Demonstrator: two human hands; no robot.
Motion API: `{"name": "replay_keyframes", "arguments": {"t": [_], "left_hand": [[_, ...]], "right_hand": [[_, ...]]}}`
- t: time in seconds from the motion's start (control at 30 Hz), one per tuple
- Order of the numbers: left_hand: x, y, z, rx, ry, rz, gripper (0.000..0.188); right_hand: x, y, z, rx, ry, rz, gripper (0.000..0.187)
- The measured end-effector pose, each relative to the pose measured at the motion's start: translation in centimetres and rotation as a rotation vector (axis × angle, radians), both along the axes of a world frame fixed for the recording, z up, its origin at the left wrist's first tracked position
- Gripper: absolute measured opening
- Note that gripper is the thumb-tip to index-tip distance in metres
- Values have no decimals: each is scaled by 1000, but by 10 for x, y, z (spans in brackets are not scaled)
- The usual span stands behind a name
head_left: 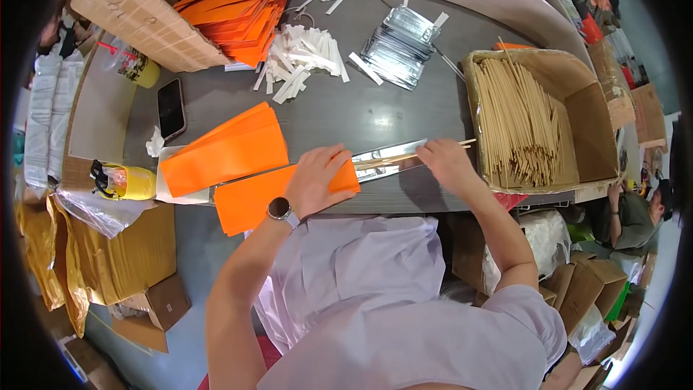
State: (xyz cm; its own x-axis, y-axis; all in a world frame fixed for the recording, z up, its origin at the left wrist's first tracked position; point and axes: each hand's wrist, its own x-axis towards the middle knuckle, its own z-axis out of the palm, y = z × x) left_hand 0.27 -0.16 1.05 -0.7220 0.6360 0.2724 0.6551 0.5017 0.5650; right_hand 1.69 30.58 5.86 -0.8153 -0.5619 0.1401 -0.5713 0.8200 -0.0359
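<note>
Orange sleeve (254,198) meets silver strip (391,150) on the grey table (361,117).
The right hand (446,162) pinches strip and sticks (372,162); whether the left hand (315,182) clasps or presses the sleeve, I cannot tell. The strip's left end is hidden.

Black phone (172,110) near a yellow cup (146,74) and crumpled white tissue (154,142), brown carton (170,301) on the floor (196,253)

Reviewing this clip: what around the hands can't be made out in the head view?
All in the head view:
Thin sticks: a stretch hidden by the right hand.
Silver strip: left end covered by the orange piece; inside or underneath, unclear.
Orange piece: partly hidden by the left hand.
Boxed sticks: too fine and overlapped to count.
</note>
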Motion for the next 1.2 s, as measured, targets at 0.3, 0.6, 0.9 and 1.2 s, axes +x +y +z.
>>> {"name": "replay_keyframes", "arguments": {"t": [0.3, 0.6, 0.9, 1.2], "left_hand": [[1, 8, -6, 1, 47, 44, 69], [1, 7, -4, 10, 71, 47, 69], [1, 8, -6, 7, 95, 42, 69], [1, 10, -5, 7, 88, 42, 70]], "right_hand": [[-6, -91, -47, -162, 39, 139, 8], [-9, -29, -21, -275, -68, -219, 11], [-1, -102, -34, -507, -304, -149, 6], [-29, -96, -23, -1246, -1278, -584, 47]]}}
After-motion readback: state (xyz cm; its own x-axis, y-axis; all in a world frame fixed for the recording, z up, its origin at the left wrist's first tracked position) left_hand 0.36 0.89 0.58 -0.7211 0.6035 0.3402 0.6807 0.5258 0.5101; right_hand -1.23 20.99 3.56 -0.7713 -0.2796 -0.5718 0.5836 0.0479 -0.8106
